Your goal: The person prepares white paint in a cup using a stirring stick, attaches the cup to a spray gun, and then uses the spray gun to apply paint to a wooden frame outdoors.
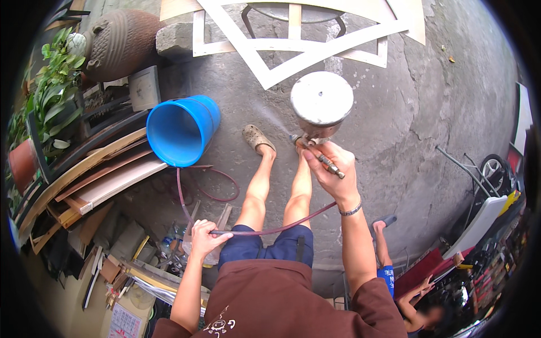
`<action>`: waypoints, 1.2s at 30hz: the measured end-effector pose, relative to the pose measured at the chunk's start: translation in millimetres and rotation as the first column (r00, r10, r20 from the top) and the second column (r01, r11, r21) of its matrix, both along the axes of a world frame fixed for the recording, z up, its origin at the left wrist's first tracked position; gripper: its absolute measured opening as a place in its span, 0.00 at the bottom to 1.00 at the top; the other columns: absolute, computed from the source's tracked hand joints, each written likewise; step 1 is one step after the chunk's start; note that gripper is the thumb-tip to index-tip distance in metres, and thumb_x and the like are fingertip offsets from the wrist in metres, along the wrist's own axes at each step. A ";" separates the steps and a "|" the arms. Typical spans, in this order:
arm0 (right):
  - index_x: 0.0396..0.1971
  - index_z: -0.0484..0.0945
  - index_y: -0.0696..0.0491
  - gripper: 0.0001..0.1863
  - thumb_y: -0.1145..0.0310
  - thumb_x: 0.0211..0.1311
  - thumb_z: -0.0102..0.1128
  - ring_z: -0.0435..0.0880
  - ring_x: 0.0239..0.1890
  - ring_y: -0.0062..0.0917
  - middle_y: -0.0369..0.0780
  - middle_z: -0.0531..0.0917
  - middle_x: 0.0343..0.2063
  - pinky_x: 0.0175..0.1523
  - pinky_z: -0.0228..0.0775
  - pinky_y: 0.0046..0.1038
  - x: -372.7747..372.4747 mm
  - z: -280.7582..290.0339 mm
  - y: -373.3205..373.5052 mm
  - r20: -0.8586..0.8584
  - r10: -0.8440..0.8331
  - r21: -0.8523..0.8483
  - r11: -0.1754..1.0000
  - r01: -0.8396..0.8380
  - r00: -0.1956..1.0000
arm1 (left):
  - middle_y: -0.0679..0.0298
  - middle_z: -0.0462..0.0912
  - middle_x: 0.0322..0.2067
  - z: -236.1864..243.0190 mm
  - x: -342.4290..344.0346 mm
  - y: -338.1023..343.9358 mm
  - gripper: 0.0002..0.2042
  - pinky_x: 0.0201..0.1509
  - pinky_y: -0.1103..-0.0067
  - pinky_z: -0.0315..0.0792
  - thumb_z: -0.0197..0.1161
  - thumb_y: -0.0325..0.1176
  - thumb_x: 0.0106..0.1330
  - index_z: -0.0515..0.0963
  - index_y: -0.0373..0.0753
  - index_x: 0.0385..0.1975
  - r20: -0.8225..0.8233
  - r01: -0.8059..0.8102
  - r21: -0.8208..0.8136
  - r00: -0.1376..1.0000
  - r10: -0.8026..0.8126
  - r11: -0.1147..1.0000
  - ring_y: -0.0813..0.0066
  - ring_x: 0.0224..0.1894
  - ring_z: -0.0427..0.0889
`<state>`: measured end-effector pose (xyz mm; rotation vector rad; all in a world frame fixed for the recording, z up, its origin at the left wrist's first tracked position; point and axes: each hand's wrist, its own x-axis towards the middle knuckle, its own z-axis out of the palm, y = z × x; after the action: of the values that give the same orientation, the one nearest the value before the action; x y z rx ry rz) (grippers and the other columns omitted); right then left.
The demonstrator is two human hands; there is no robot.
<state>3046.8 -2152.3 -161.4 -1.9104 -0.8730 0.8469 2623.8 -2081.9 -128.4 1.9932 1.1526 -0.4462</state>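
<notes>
My right hand [333, 169] is closed around a paint spray gun [304, 142] with a white-lidded metal cup [321, 101] on top. From its nozzle a pale mist [272, 117] streams up and left. A dark red hose [282, 230] runs between the gun side and my left hand [207, 239], which is closed on it near my left hip. Beyond the gun, a white V-shaped frame piece [269, 73] lies across pale wooden frame pieces [231, 46], resting over what looks like a round-topped stand [298, 12]. How far the mist reaches is unclear.
A blue bucket [183, 132] lies tipped at my left, the hose looping beside it. Stacked boards [112, 183], potted plants [56, 96] and a large clay jar [121, 44] line the left. Another person [417, 298] is at lower right, near a wheel [492, 169] and a white panel [476, 225].
</notes>
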 end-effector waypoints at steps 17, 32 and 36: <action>0.45 0.90 0.53 0.14 0.59 0.73 0.65 0.73 0.20 0.12 0.32 0.81 0.18 0.26 0.62 0.20 154.1 -48.3 -34.1 0.361 -0.458 0.107 0.886 0.451 0.812 | 0.62 0.68 0.13 2.8 59.9 -26.8 0.27 0.30 0.69 0.63 0.83 0.49 0.42 0.71 0.37 0.11 0.031 -0.086 0.004 0.996 0.086 0.996 0.63 0.20 0.69; 0.32 0.86 0.58 0.09 0.67 0.65 0.72 0.83 0.22 0.22 0.40 0.86 0.23 0.28 0.71 0.24 39.2 -26.6 -14.7 0.035 -0.283 0.034 0.959 0.282 0.958 | 0.63 0.68 0.13 8.5 36.0 -2.8 0.28 0.30 0.68 0.64 0.84 0.51 0.39 0.69 0.39 0.09 -0.028 -0.005 0.036 1.000 0.006 0.999 0.63 0.20 0.70; 0.36 0.86 0.60 0.10 0.67 0.64 0.72 0.85 0.26 0.24 0.42 0.85 0.25 0.32 0.74 0.25 9.0 -19.5 -8.1 -0.070 -0.163 0.084 0.982 0.169 0.984 | 0.64 0.66 0.13 10.6 29.7 1.2 0.28 0.30 0.69 0.62 0.84 0.50 0.38 0.69 0.39 0.10 -0.018 0.029 0.019 0.999 -0.028 0.999 0.63 0.19 0.68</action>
<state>3055.8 -2160.4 -180.8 -1.8402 -0.6913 0.7506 2653.6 -2080.8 -117.8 2.0280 1.1444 -0.4697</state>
